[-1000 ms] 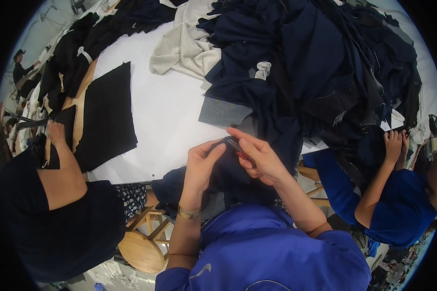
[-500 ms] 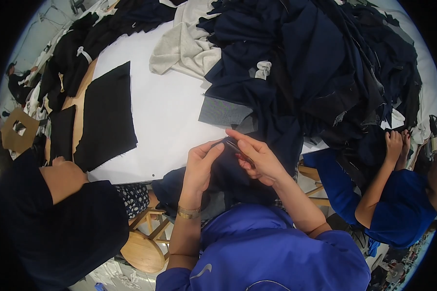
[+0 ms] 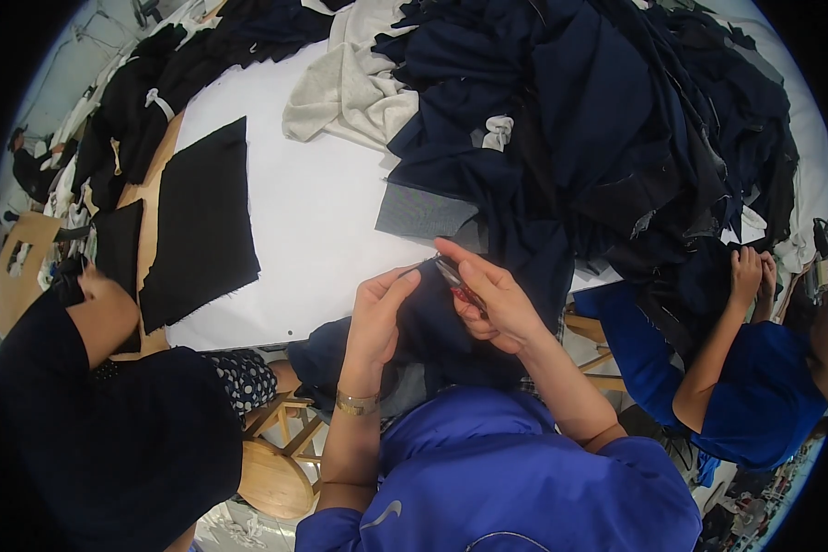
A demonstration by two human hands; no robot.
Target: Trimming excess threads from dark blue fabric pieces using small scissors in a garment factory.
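My left hand (image 3: 377, 313) is closed, with thumb and forefinger pinching the edge of a dark navy cloth (image 3: 423, 324) that hangs over the near table edge toward my lap. In my right hand (image 3: 499, 308) are small thread snips (image 3: 465, 289) with red on the handle, their blades pointing at the pinched edge. Whether the blades touch the cloth I cannot tell. Just beyond my fingers, a grey mesh-like piece (image 3: 423, 210) lies against the navy pile.
A large heap of navy garments (image 3: 607, 101) covers the table's right side, beside pale grey cloth (image 3: 350, 101). Black panels (image 3: 207, 221) lie left on the white tabletop (image 3: 313, 202). Co-workers sit close: a dark sleeve (image 3: 147, 442) left, a blue sleeve (image 3: 764, 396) right. A wooden stool (image 3: 276, 474) stands near.
My right hand has shifted slightly up, and more of the snips shows. The left co-worker's arm has moved away from the black panel toward the far left.
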